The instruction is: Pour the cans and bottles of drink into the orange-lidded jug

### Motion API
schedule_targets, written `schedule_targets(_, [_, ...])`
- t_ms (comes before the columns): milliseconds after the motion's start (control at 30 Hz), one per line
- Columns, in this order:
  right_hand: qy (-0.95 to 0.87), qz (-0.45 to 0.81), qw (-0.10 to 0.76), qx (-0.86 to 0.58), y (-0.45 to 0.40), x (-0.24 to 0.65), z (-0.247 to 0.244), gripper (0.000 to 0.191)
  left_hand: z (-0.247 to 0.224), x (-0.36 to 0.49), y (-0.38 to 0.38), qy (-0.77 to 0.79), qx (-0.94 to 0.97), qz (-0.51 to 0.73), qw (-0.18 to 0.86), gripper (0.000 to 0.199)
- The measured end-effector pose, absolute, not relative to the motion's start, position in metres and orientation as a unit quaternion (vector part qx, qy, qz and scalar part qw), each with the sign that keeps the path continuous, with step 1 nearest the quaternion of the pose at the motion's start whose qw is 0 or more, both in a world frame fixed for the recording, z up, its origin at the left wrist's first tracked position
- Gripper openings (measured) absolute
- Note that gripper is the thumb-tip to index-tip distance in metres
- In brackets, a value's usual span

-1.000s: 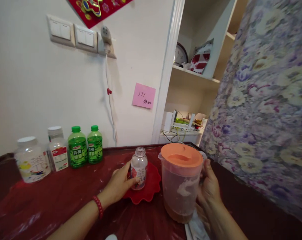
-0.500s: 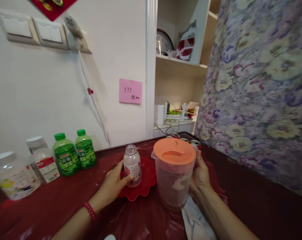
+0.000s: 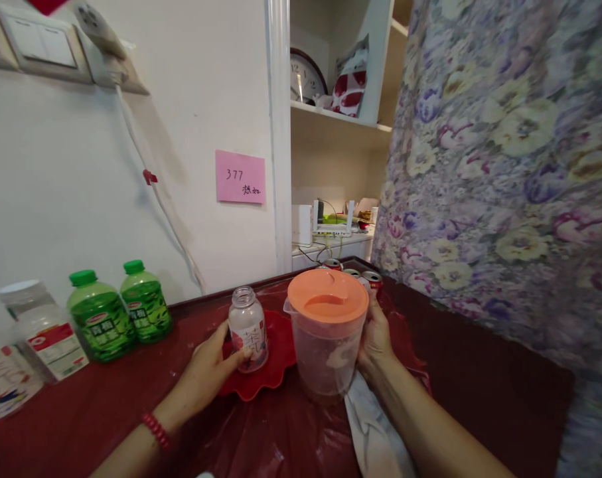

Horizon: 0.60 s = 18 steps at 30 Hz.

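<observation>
A small clear bottle [image 3: 249, 330] with a printed label and no cap stands upright on a red wavy-edged plate [image 3: 281, 373]. My left hand [image 3: 208, 368] is closed round its left side, thumb across the label. To the right of the plate is a clear plastic pitcher [image 3: 323, 355] with an orange lid [image 3: 329, 295], its spout facing the bottle. My right hand [image 3: 377, 338] grips the pitcher at its handle side; the handle itself is mostly hidden. Some liquid seems to lie low in the pitcher. A pale cloth [image 3: 375, 431] lies below my right hand.
Two green bottles [image 3: 101, 322] and clear white-capped jars [image 3: 52, 332] line the left of the red-covered table. Several opened cans [image 3: 372, 279] stand behind the pitcher. A floral curtain [image 3: 480, 199] hangs at the right. A router [image 3: 333, 226] sits on the shelf behind.
The view has turned to the right, so everything sits further left. The pitcher appears slightly farther from me. Both hands keep their hold.
</observation>
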State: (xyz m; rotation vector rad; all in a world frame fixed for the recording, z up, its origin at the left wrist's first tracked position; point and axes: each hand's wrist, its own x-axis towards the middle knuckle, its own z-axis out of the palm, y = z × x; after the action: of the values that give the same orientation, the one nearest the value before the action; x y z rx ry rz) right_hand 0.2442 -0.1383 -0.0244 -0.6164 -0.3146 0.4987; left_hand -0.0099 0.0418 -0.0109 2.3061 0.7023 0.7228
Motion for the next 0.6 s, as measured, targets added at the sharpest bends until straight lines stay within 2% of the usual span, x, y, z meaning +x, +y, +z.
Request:
schedule_targets(233, [-0.157, 0.258, 0.909, -0.287, -0.138, 0.24, -0.019, 0.05, -0.014, -0.01, 0.044, 0.268, 0.869, 0.277, 0.31, 0.071])
schedule_targets(400, [-0.159, 0.256, 0.904, -0.303, -0.139, 0.233, -0.011, 0.059, -0.015, -0.009, 0.046, 0.251, 0.873, 0.265, 0.324, 0.071])
schedule_targets(600, [-0.158, 0.177, 0.907, -0.348, -0.138, 0.237, -0.011, 0.053, -0.01, -0.009, 0.041, 0.253, 0.871, 0.272, 0.321, 0.069])
